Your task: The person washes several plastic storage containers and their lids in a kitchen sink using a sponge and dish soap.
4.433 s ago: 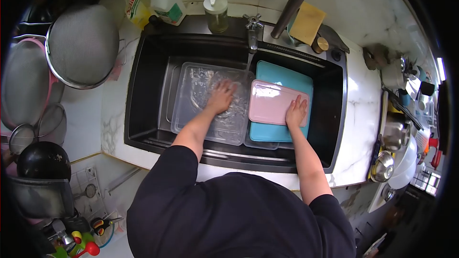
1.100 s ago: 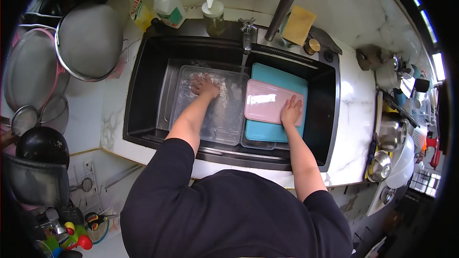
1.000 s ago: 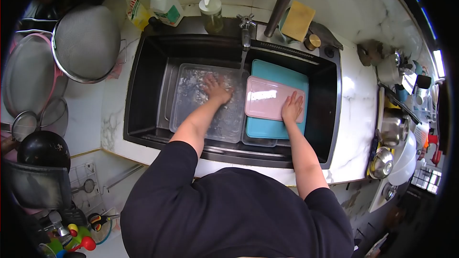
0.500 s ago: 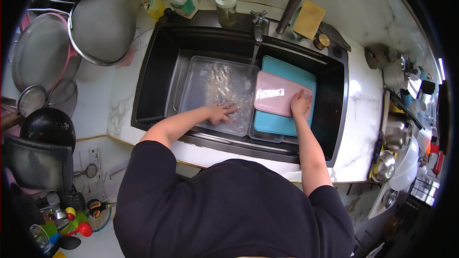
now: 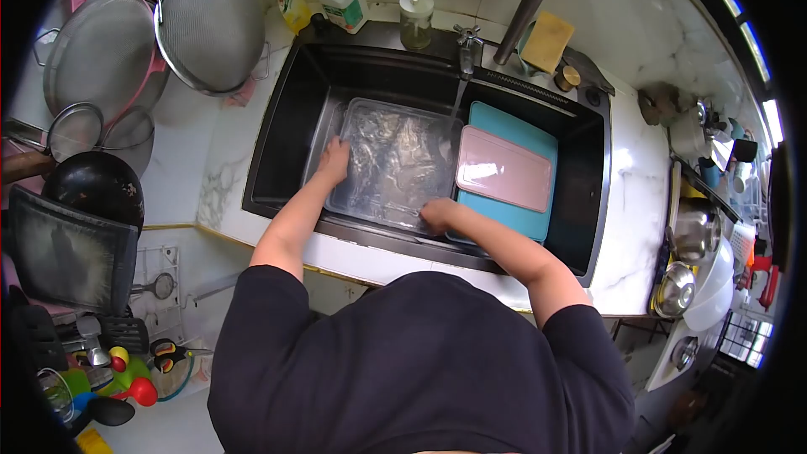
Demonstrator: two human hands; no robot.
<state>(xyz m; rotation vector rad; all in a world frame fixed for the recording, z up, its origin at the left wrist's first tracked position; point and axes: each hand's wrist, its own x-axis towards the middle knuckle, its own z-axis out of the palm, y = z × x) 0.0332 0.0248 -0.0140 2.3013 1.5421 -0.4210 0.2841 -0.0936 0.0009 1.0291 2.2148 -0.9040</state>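
Note:
In the black sink lies a clear plastic container (image 5: 395, 160) with rippling water in it. My left hand (image 5: 334, 160) grips its left edge, fingers over the rim. At its lower right corner my right hand (image 5: 435, 215) is closed round the rim. Water runs from the tap (image 5: 467, 55) near the container's upper right corner. Just to the right, a pink lid (image 5: 504, 170) rests on a larger blue lid (image 5: 504, 217), and neither hand touches them.
Behind the sink (image 5: 595, 202) stand a green-topped bottle (image 5: 342, 0), a pump dispenser (image 5: 416, 17) and a yellow sponge (image 5: 547, 40). Strainers (image 5: 210, 32) and a black pan (image 5: 94, 193) hang at the left. Metal bowls (image 5: 675, 290) are at the right.
My right hand has left the pink lid for the container's lower right corner. My left hand has moved from inside the container to its left edge. The view has shifted slightly.

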